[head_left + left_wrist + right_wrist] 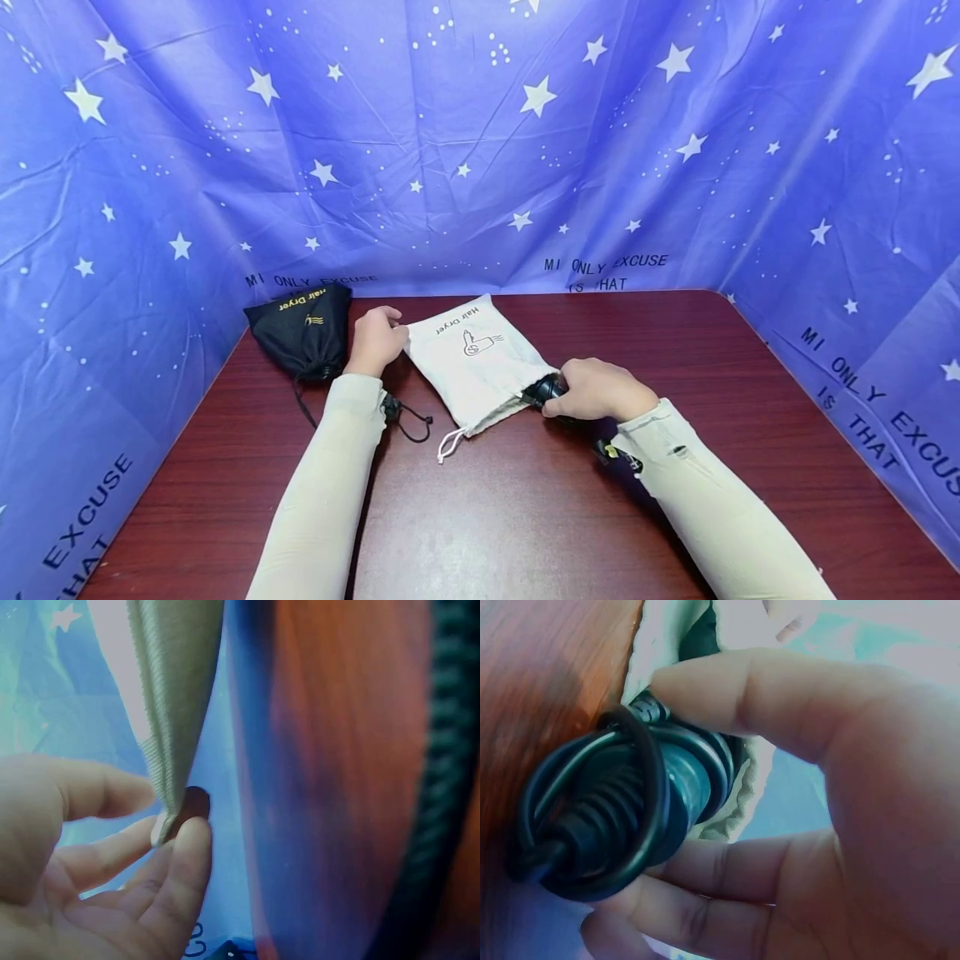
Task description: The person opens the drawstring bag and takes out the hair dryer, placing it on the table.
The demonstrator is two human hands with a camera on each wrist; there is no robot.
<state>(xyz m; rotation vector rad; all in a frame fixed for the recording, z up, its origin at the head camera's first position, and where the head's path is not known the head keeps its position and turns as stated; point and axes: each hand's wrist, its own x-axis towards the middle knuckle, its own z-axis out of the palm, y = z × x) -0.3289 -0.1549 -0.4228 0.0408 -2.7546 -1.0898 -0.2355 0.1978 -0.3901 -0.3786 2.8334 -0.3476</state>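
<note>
A white drawstring bag printed "Hair Dryer" lies on the table, its mouth toward the lower right. My left hand pinches the bag's far left corner, with thumb and fingers on either side of the cloth in the left wrist view. At the mouth, my right hand grips a black hair dryer by its handle end. Black cord is wound round that end, seen in the right wrist view. The rest of the hair dryer is hidden inside the bag.
A full black drawstring bag, also printed "Hair Dryer", sits beside my left hand at the table's far left. White drawstring trails from the white bag's near corner. Blue star-patterned cloth hangs behind the brown table.
</note>
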